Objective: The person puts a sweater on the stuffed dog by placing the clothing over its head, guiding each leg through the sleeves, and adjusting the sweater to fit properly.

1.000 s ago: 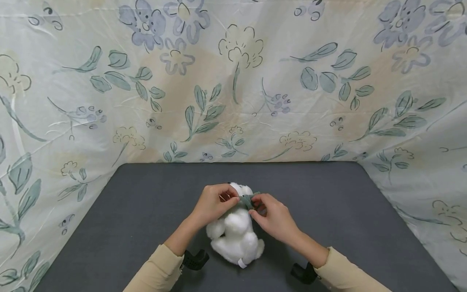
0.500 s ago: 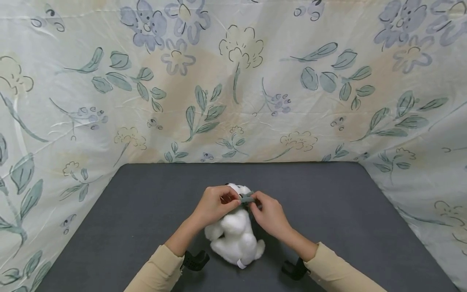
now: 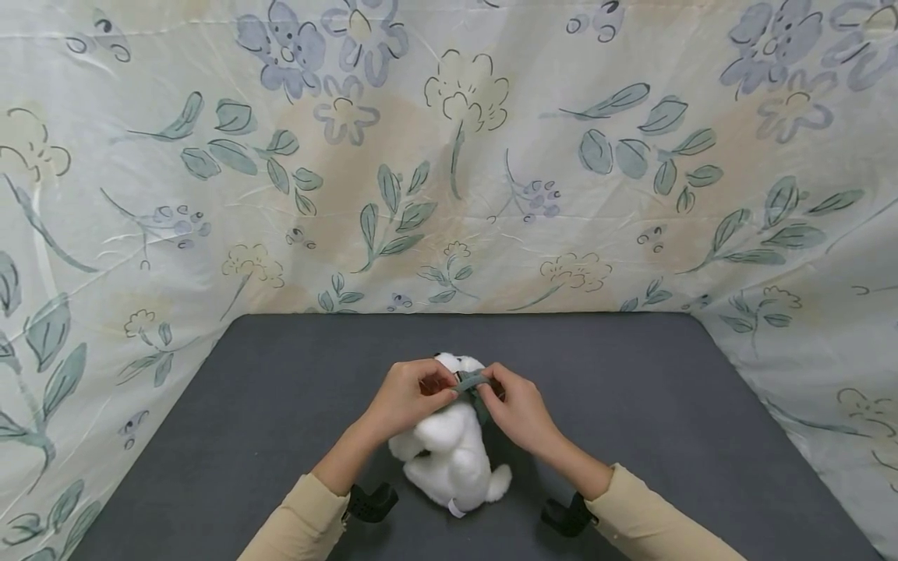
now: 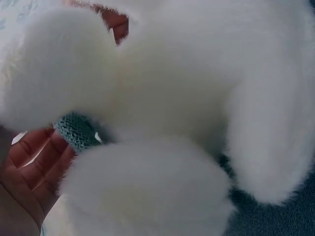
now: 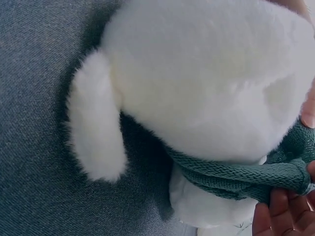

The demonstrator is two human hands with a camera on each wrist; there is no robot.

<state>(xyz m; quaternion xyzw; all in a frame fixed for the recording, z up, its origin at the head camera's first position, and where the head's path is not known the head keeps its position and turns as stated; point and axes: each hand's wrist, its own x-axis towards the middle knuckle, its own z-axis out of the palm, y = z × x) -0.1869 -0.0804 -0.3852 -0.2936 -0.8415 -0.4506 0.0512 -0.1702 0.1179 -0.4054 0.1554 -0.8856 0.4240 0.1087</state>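
A white plush toy animal (image 3: 449, 460) lies on the dark grey table, its head at the far end and its limbs and tail nearer. About its neck goes a green knitted scarf (image 3: 471, 382). My left hand (image 3: 407, 396) pinches the scarf on the left side of the neck. From the right, my right hand (image 3: 521, 409) pinches it too, and a band of knit spans the two. In the right wrist view, the scarf (image 5: 241, 174) shows as a rolled strip with fingertips (image 5: 280, 209) on it. White fur (image 4: 167, 93) fills most of the left wrist view and hides much of the scarf.
The table (image 3: 295, 358) extends around the toy on all sides. A flower-patterned cloth (image 3: 463, 156) hangs behind it and along both sides. Black wrist devices (image 3: 372, 502) sit under both beige sleeves (image 3: 302, 518). A small white tag (image 3: 456, 508) is on the toy's near end.
My right hand has moved left, nearer to my left hand. Between them the scarf now shows as a narrow slanted band. The toy's near end and tail have shifted slightly.
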